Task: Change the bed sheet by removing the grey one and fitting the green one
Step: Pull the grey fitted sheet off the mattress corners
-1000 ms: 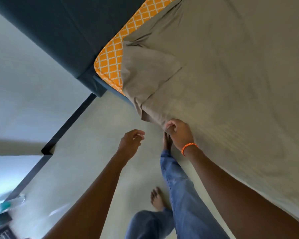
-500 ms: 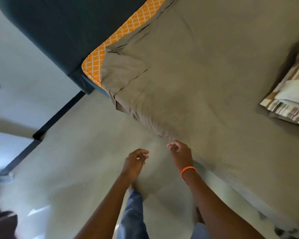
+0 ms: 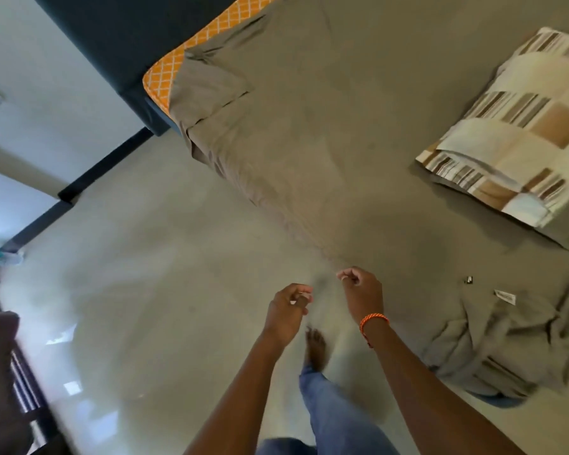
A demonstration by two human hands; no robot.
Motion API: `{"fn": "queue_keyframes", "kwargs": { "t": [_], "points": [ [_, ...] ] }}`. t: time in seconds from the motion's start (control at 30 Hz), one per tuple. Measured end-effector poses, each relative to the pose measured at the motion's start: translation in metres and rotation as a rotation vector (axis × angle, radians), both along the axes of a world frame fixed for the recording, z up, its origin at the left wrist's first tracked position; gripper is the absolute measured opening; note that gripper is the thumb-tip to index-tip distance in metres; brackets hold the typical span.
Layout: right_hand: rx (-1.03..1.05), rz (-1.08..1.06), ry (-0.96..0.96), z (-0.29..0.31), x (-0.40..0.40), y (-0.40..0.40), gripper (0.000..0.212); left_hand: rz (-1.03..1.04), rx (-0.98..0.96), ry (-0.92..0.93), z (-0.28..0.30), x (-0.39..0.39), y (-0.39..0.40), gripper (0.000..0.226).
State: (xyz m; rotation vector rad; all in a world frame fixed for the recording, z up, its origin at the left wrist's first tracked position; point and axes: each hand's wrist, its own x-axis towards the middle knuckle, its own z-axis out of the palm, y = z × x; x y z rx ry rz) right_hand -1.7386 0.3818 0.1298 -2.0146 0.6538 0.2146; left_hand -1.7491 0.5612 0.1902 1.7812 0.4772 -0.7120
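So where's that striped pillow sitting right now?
In the head view the striped pillow lies at the upper right, on top of the grey sheet, well away from the orange mattress corner at the upper left and beyond the bunched sheet corner.

Grey-brown cotton bed sheet (image 3: 326, 126) spread over a mattress, partly pulled loose.

Lies mostly flat across the bed top, faintly striped in weave, with soft wrinkles running toward the near edge. Peeled back at the far-left corner, folded over itself in a loose flap and baring an orange, white-latticed mattress cover (image 3: 178, 65) beneath. Hangs down along the left side of the bed toward the pale floor. Bunched into a crumpled heap at the near-right corner, with a small white label showing on the folds. No green sheet to be made out anywhere in view.
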Motion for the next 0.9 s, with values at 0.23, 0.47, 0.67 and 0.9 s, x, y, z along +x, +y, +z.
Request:
{"fn": "queue_keyframes", "kwargs": {
  "t": [0.23, 0.47, 0.67, 0.9],
  "points": [
    [0.06, 0.117, -0.055, 0.009, -0.071, -0.047, 0.021, 0.036, 0.009, -0.056, 0.009, -0.095, -0.076, 0.028],
    [0.096, 0.199, -0.041, 0.028, -0.181, -0.109, 0.024, 0.149, -0.023, -0.045, 0.019, -0.22, -0.136, 0.028],
    [0.153, 0.233, 0.025, 0.046, -0.246, -0.173, 0.021, 0.214, -0.016, -0.071, 0.033, -0.277, -0.187, 0.026],
    [0.178, 0.271, 0.104, 0.031, -0.275, -0.261, 0.022, 0.214, 0.005, -0.084, 0.032, -0.314, -0.266, 0.025]
  ]
}}
